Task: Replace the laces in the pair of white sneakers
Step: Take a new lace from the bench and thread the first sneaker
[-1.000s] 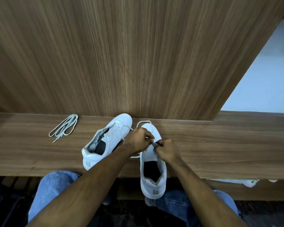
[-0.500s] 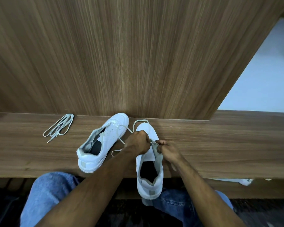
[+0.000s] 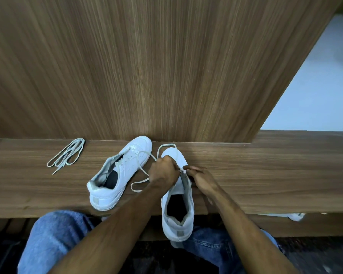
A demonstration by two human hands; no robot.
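Now drawn further out than a moment ago, the lace (image 3: 142,176) loops left of the near sneaker (image 3: 177,196) at lower centre, left hand (image 3: 162,172) clenched on it, right hand (image 3: 201,178) pinching the tongue, unlacing apparently underway.

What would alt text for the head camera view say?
Both hands work a lace on the right white sneaker, the left hand gripping it, the right hand at its tongue. Another sneaker and a loose lace bundle lie left on the wooden bench.
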